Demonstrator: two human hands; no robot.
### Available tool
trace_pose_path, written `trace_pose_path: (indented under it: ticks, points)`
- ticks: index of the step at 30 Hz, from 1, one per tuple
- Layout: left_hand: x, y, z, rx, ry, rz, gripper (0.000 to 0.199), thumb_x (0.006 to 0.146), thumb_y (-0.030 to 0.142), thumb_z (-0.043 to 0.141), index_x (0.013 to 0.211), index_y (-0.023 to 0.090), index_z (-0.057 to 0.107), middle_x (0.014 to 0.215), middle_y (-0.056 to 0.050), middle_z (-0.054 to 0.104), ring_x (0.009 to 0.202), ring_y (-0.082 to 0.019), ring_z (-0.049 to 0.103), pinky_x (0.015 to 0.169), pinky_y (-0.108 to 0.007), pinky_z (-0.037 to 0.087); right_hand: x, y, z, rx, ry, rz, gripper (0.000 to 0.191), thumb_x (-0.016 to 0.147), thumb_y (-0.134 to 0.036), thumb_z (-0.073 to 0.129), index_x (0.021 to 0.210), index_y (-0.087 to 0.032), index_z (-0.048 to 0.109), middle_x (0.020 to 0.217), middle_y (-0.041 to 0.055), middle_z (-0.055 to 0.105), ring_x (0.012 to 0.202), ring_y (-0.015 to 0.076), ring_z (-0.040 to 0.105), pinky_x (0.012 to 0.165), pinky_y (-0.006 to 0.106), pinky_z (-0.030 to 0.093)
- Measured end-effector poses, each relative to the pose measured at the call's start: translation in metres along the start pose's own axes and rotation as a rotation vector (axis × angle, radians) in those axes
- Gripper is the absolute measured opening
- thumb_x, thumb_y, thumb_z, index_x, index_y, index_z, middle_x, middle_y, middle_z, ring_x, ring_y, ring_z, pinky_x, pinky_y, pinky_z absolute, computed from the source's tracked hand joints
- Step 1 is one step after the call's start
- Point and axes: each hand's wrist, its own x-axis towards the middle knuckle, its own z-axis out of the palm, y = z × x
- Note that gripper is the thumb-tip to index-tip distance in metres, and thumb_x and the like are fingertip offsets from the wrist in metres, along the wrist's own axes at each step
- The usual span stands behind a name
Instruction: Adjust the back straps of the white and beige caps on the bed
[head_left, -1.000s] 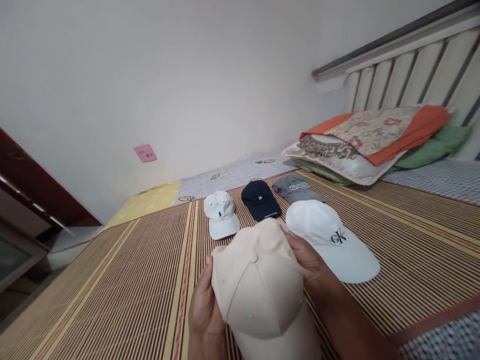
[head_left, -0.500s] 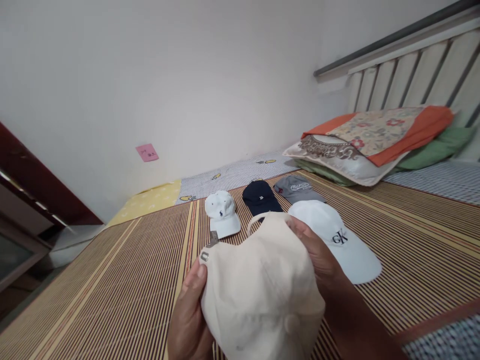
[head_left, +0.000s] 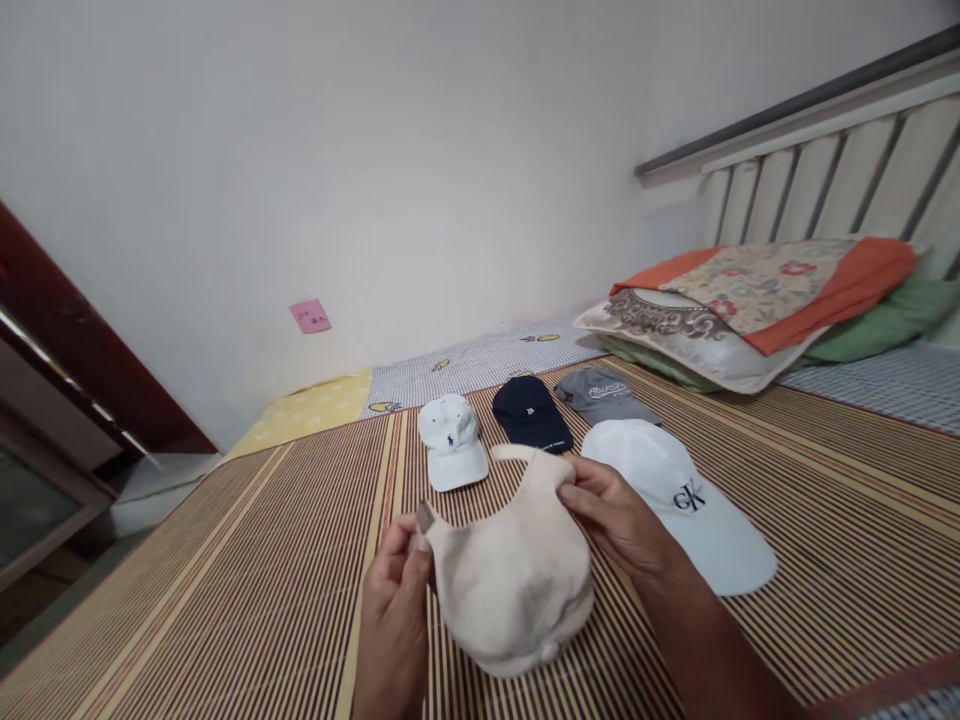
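Observation:
A cream baseball cap (head_left: 517, 580) is held between my two hands, its back opening facing away from me and its loose strap sticking up at the top. My left hand (head_left: 397, 590) pinches the edge by the metal buckle. On the other side, my right hand (head_left: 615, 515) grips the rim near the strap's base. Beyond it lie a white cap with a small dark emblem (head_left: 452, 440), a navy cap (head_left: 529, 412) and a grey cap with white lettering (head_left: 600, 395). A larger white cap with black letters (head_left: 675, 500) rests right of my right hand.
Caps lie on a striped bamboo mat (head_left: 225, 580) over a bed. Stacked pillows (head_left: 750, 310) sit at the back right before a pale slatted headboard (head_left: 810, 185). A pink note (head_left: 310, 316) sticks to the wall (head_left: 450, 150).
The cream cap has moved farther from me and lower, and more of its back opening shows. Both hands still hold its edges. The view has shifted slightly.

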Motion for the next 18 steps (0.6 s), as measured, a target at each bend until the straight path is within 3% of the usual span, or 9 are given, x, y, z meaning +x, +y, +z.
trace_pose_path:
  ticks: [3,7,14,18]
  points:
    - [0.002,-0.003,-0.001,0.028,-0.119,-0.096,0.028,0.087,0.046,0.078,0.091,0.021,0.067,0.077,0.004,0.061,0.066,-0.01,0.05,0.059,-0.018,0.044,-0.004,-0.003,-0.011,-0.044,-0.092,0.138,0.029,0.078,-0.044,0.086,0.082,-0.018,0.073,0.07,-0.0009,0.069,0.06,0.0112,0.057,0.055,0.021,0.041]
    - [0.005,-0.005,0.003,0.004,-0.167,-0.137,0.031,0.086,0.047,0.079,0.086,0.018,0.068,0.072,0.003,0.061,0.062,-0.009,0.048,0.055,-0.017,0.039,-0.004,-0.006,-0.017,-0.137,-0.179,0.22,0.032,0.077,-0.045,0.086,0.081,-0.017,0.071,0.066,-0.0014,0.064,0.055,0.0101,0.05,0.048,0.02,0.034]
    - [0.007,-0.002,0.002,-0.067,-0.146,-0.176,0.034,0.076,0.047,0.087,0.079,0.019,0.068,0.065,0.004,0.059,0.058,-0.008,0.047,0.056,-0.016,0.039,-0.008,-0.013,-0.013,0.066,-0.072,0.126,0.027,0.078,-0.039,0.084,0.083,-0.018,0.068,0.073,0.001,0.069,0.062,0.012,0.06,0.059,0.021,0.045]
    - [0.004,0.005,0.0,-0.055,-0.175,-0.2,0.036,0.077,0.049,0.087,0.082,0.019,0.068,0.068,0.003,0.063,0.06,-0.008,0.05,0.06,-0.017,0.042,-0.011,-0.026,-0.013,0.105,-0.134,0.122,0.031,0.076,-0.037,0.087,0.095,-0.02,0.071,0.077,0.0004,0.071,0.063,0.0098,0.062,0.058,0.018,0.044]
